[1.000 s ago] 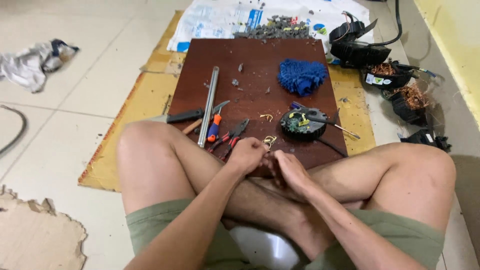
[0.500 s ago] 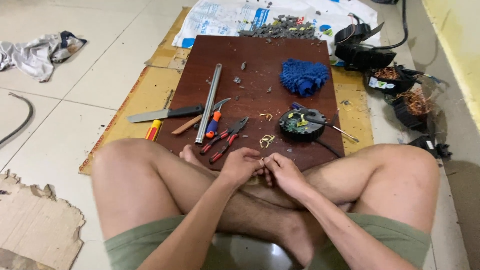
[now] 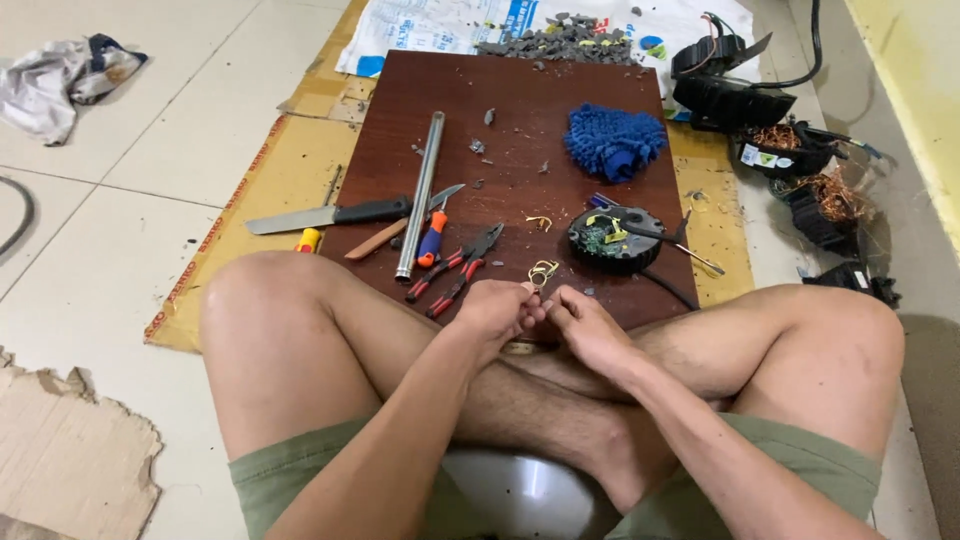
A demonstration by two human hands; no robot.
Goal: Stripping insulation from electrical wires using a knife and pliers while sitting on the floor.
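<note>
**Both hands closed on a small wire piece at the near edge of the board**

Your left hand (image 3: 492, 310) and right hand (image 3: 585, 325) meet just above your crossed shins, fingertips together. Between them sits a small yellowish wire loop (image 3: 541, 272), lying just beyond the fingertips toward the brown board (image 3: 520, 90). The left grip is pinched on the loop's near end. The right grip is curled close beside it, but you cannot tell from this view whether it grasps the loop or only touches the left fingers. The loop is too small to give a clear long axis; it points roughly away from you, and the left hand is the nearer one.

On the board, just left of the left hand, lie red-handled pliers (image 3: 455, 275), then a metal tube (image 3: 420, 190) lying lengthwise away from you, and a knife (image 3: 325, 215) across the board's left edge. To the right of the loop rests a round black part (image 3: 610, 240) with wires; a blue mop-like cloth (image 3: 612, 140) lies farther off.
</note>
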